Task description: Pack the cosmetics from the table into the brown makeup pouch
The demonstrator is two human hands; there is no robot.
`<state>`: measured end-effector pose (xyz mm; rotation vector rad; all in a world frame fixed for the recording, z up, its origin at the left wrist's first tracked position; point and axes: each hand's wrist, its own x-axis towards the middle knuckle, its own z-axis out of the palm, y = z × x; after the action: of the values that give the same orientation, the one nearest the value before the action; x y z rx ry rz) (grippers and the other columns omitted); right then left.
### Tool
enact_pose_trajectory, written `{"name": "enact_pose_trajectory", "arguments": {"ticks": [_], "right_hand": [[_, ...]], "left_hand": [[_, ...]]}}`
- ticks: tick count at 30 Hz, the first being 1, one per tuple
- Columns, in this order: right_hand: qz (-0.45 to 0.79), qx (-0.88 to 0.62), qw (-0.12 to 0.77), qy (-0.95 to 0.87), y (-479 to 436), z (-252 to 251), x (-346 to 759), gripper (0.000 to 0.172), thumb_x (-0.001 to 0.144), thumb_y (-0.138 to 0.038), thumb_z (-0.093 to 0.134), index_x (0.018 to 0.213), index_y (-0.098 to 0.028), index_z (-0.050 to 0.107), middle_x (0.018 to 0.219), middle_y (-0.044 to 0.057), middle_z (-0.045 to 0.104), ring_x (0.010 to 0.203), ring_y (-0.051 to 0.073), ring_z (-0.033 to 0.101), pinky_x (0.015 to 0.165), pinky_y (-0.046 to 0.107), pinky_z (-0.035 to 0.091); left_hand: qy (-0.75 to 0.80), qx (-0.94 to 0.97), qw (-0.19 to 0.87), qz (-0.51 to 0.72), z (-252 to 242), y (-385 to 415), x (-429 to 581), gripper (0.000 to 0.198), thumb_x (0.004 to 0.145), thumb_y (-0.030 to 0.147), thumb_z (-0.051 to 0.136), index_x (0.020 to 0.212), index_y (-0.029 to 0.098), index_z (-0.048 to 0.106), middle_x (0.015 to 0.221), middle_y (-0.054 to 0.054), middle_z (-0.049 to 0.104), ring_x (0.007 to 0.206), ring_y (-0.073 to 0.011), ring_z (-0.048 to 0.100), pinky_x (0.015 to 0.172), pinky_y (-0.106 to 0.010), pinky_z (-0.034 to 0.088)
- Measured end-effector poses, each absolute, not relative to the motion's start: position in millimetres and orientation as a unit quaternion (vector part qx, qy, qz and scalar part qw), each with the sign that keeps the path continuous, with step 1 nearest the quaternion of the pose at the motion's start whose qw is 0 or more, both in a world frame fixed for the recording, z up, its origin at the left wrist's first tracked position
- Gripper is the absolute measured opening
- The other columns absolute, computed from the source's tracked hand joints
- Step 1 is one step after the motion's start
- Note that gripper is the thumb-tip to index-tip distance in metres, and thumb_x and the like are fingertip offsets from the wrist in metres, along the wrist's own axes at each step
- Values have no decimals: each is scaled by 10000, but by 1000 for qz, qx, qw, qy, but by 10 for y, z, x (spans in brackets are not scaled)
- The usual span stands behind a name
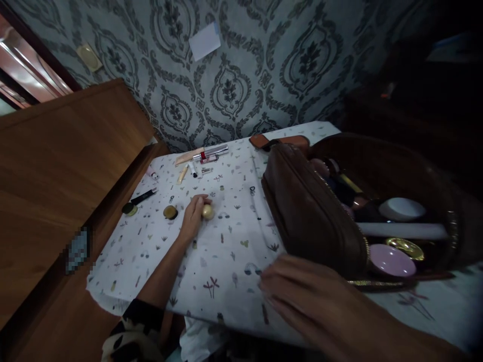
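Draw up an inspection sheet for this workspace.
Surface: white cloth printed with small motifs.
Things at hand: pale round item at the left hand; open brown bag with assorted items inside, near the right hand.
Clutter: slim tubes, a black stick and two round containers.
Hands: left by the pale round item, grip unclear; right blurred, nothing visible in it.
Cables: nothing seen.
Surroundings: patterned wall, wooden panel.

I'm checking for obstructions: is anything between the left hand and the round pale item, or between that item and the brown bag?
Nothing visible separates the left hand from the round pale item right beside it. Toward the brown bag, only the patterned tablecloth shows; the right hand is nearer the camera, off that line.
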<state>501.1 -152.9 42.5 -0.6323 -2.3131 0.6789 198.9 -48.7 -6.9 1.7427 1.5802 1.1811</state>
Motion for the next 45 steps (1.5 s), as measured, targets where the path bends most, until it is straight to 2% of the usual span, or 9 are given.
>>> {"name": "enact_pose_trajectory", "arguments": {"ticks": [4, 10, 16, 18, 22, 31, 36, 40, 45], "right_hand": [[364, -314, 348, -805, -1254, 264, 4507, 277, 967, -262, 493, 1201, -188, 623, 1159, 97, 668, 1073, 203, 639, 961, 365, 527], [567, -425, 427, -561, -790, -114, 3864, 474, 958, -522, 448, 1223, -176, 634, 1179, 98, 679, 1147, 253, 619, 1062, 455, 456], [548, -418, 467, -554, -704, -267, 3574, 691, 899, -714, 446, 1364, -215, 557, 1520, 86, 455, 1461, 232, 339, 1244, 409, 211], [550, -405, 479, -551, -768, -312, 3578, 739, 892, -755, 422, 1382, -213, 533, 1508, 99, 464, 1454, 235, 351, 1240, 418, 231], [563, -387, 496, -535, -862, -354, 3615, 754, 907, -781, 354, 1320, -177, 538, 1331, 144, 592, 1243, 256, 562, 1093, 444, 441], [521, -349, 490, -605, -899, -248, 3632, 595, 971, -691, 345, 1193, -193, 584, 1187, 107, 624, 1123, 226, 579, 1084, 414, 423], [495, -368, 479, -625, -894, -217, 3680, 563, 986, -656, 319, 1064, -186, 618, 1091, 97, 648, 1003, 219, 599, 969, 388, 471], [473, -342, 434, -686, -885, -198, 3708, 378, 984, -492, 417, 998, -171, 617, 1061, 91, 652, 997, 219, 599, 935, 382, 468], [350, -307, 350, -813, -908, -294, 3712, 236, 792, -155, 620, 1027, -168, 643, 1059, 91, 665, 1030, 255, 576, 948, 435, 445]], "left_hand": [[538, 642, 320, 442, -62, -541, 2120, 535, 989, 613, 303, 1159, 193, 589, 994, -78, 753, 985, -222, 664, 967, -381, 459], [463, 622, 430, 462, -152, -545, 2172, 606, 947, 701, 354, 1212, 199, 568, 1163, -111, 732, 1126, -253, 653, 1064, -427, 420], [390, 572, 504, 516, -310, -519, 2205, 624, 912, 713, 454, 1326, 247, 496, 1491, -118, 518, 1423, -254, 436, 1183, -445, 319], [395, 574, 493, 521, -317, -525, 2219, 624, 924, 716, 418, 1337, 254, 488, 1535, -112, 465, 1464, -247, 377, 1194, -446, 300], [397, 574, 502, 511, -286, -533, 2230, 595, 961, 706, 305, 1321, 272, 494, 1543, -99, 457, 1490, -230, 332, 1185, -461, 307], [409, 584, 509, 481, -205, -594, 2267, 661, 930, 755, 298, 1277, 240, 524, 1488, -117, 524, 1424, -259, 440, 1156, -463, 359], [384, 583, 523, 489, -232, -584, 2268, 649, 922, 757, 329, 1232, 229, 541, 1454, -133, 551, 1421, -270, 438, 1144, -479, 367], [369, 592, 520, 492, -231, -588, 2263, 614, 943, 726, 328, 1215, 223, 551, 1397, -129, 597, 1409, -257, 453, 1147, -477, 351], [385, 565, 532, 499, -220, -590, 2273, 609, 934, 729, 349, 1207, 217, 536, 1367, -147, 609, 1367, -249, 494, 1130, -460, 365]]}}
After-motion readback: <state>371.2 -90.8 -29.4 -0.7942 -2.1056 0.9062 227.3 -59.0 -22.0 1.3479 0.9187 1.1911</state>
